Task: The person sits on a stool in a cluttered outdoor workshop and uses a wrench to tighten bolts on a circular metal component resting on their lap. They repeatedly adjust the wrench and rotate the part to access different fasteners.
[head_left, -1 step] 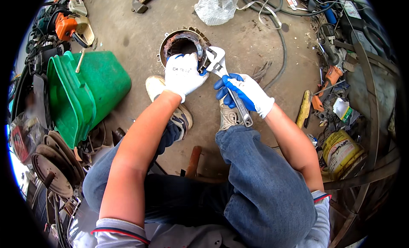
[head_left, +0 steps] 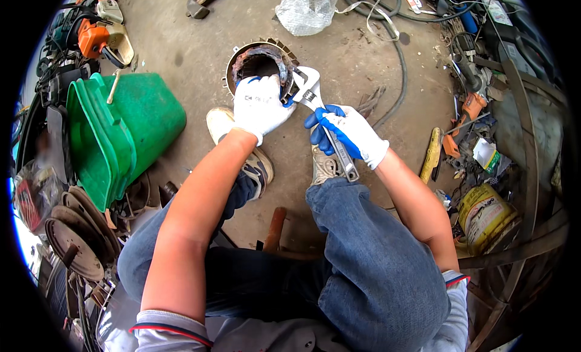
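Blue-coated fingers (head_left: 319,120) of the right hand (head_left: 358,131) wrap around the handle of an adjustable wrench (head_left: 311,93), whose head points away from the person and lies against or just above the right side of a round metal part (head_left: 231,63). Held partway along the shaft, the tool probably trades some leverage for closer control of its head. That part sits on the floor (head_left: 357,55) beyond the shoes, its opening turned upward and lined by a rough, dark inner ring (head_left: 257,51), perhaps placed there so both hands reach it easily from a seated posture. At its near rim, the gloved left hand (head_left: 263,104) is curled, apparently to steady the piece; the fingertips are hidden, so whether they grasp anything cannot be told. Nor can one tell whether the wrench grips any edge. Off to the left stands a green bin (head_left: 145,113), while a crumpled clear plastic bag (head_left: 305,12) and a dark cable (head_left: 399,80) lie farther out, well apart from the working hands.
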`<move>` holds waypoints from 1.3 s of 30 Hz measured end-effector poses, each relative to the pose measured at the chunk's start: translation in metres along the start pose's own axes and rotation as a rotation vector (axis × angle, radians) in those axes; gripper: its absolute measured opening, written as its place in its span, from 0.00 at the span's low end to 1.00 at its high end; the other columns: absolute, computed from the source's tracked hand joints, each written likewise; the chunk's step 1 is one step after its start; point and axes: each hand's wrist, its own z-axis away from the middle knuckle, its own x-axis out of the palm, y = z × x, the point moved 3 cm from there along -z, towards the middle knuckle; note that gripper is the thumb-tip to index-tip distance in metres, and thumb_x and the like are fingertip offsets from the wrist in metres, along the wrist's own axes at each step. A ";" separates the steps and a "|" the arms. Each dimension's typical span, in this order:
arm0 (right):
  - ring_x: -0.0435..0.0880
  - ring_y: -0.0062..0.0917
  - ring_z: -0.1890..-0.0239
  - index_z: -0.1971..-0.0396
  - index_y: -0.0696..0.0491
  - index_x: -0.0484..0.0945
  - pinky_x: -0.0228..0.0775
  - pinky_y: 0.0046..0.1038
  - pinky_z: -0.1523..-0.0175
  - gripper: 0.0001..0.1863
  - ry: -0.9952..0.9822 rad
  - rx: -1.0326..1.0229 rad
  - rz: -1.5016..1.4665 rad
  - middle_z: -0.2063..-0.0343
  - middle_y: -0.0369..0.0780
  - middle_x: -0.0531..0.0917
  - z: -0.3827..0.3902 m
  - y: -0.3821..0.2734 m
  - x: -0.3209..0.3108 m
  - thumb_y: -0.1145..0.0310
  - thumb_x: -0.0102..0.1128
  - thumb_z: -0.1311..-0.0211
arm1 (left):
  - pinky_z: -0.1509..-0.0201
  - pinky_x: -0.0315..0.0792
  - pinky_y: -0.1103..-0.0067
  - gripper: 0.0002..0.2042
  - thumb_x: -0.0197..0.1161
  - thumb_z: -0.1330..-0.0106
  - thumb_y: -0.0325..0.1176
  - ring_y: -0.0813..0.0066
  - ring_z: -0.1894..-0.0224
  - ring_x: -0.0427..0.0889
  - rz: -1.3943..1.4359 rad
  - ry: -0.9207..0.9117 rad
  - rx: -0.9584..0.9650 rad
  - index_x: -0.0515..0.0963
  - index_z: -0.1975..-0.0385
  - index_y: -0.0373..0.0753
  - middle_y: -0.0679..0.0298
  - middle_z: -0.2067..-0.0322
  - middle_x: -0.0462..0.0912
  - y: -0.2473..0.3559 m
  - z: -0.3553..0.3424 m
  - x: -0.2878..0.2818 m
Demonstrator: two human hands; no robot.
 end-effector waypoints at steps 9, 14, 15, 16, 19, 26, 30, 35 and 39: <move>0.70 0.16 0.83 0.70 0.56 0.79 0.61 0.22 0.78 0.17 0.123 -0.113 0.241 0.84 0.33 0.73 -0.015 -0.003 0.005 0.57 0.54 0.28 | 0.54 0.73 0.67 0.21 0.69 0.50 0.50 0.59 0.64 0.82 0.046 0.029 0.003 0.79 0.68 0.38 0.55 0.71 0.82 0.001 -0.002 0.003; 0.70 0.15 0.78 0.70 0.58 0.80 0.65 0.22 0.71 0.18 0.220 -0.202 0.588 0.81 0.33 0.76 -0.018 -0.013 0.007 0.58 0.55 0.29 | 0.54 0.73 0.67 0.20 0.69 0.49 0.50 0.58 0.65 0.82 0.050 0.044 0.025 0.79 0.68 0.38 0.55 0.72 0.82 -0.002 -0.002 0.003; 0.67 0.12 0.78 0.70 0.58 0.80 0.62 0.20 0.72 0.17 0.216 -0.225 0.598 0.82 0.31 0.75 -0.018 -0.013 0.007 0.59 0.54 0.28 | 0.54 0.73 0.67 0.20 0.69 0.49 0.50 0.58 0.65 0.82 0.058 0.026 0.026 0.79 0.68 0.38 0.55 0.72 0.82 -0.002 -0.001 0.004; 0.68 0.12 0.77 0.70 0.58 0.80 0.63 0.20 0.71 0.17 0.208 -0.232 0.600 0.81 0.31 0.76 -0.020 -0.011 0.004 0.59 0.55 0.28 | 0.54 0.73 0.67 0.20 0.69 0.49 0.50 0.57 0.65 0.82 0.066 0.009 0.029 0.79 0.68 0.38 0.54 0.72 0.82 -0.001 -0.002 0.003; 0.73 0.17 0.74 0.69 0.59 0.80 0.67 0.24 0.66 0.17 0.179 -0.239 0.631 0.79 0.34 0.79 -0.024 -0.010 -0.002 0.59 0.55 0.30 | 0.54 0.73 0.67 0.20 0.68 0.48 0.51 0.57 0.65 0.82 0.071 -0.028 0.021 0.79 0.68 0.38 0.54 0.72 0.83 0.000 -0.004 0.002; 0.72 0.15 0.73 0.69 0.59 0.79 0.68 0.23 0.65 0.15 0.097 -0.224 0.720 0.77 0.34 0.80 -0.021 -0.025 -0.005 0.61 0.55 0.30 | 0.56 0.73 0.65 0.19 0.70 0.48 0.50 0.56 0.64 0.81 0.044 -0.026 0.007 0.79 0.66 0.42 0.57 0.71 0.81 -0.002 -0.001 0.002; 0.72 0.14 0.74 0.69 0.58 0.80 0.68 0.23 0.67 0.15 0.144 -0.204 0.732 0.77 0.34 0.79 -0.017 -0.025 -0.004 0.61 0.55 0.30 | 0.57 0.74 0.65 0.19 0.70 0.48 0.50 0.56 0.64 0.82 0.045 -0.022 0.002 0.79 0.65 0.41 0.56 0.70 0.82 -0.001 -0.002 0.004; 0.65 0.14 0.86 0.70 0.57 0.78 0.59 0.19 0.82 0.21 0.147 -0.053 0.260 0.88 0.31 0.69 -0.013 -0.007 0.019 0.53 0.49 0.26 | 0.55 0.73 0.68 0.20 0.68 0.46 0.50 0.59 0.65 0.82 0.016 -0.021 -0.008 0.79 0.67 0.37 0.55 0.71 0.82 0.002 -0.002 -0.001; 0.66 0.15 0.90 0.70 0.57 0.78 0.61 0.20 0.85 0.22 0.160 -0.115 0.014 0.88 0.32 0.69 -0.017 0.010 0.034 0.54 0.48 0.25 | 0.54 0.72 0.68 0.22 0.68 0.47 0.50 0.59 0.65 0.82 -0.003 0.006 0.010 0.79 0.65 0.36 0.55 0.71 0.82 0.005 -0.002 -0.009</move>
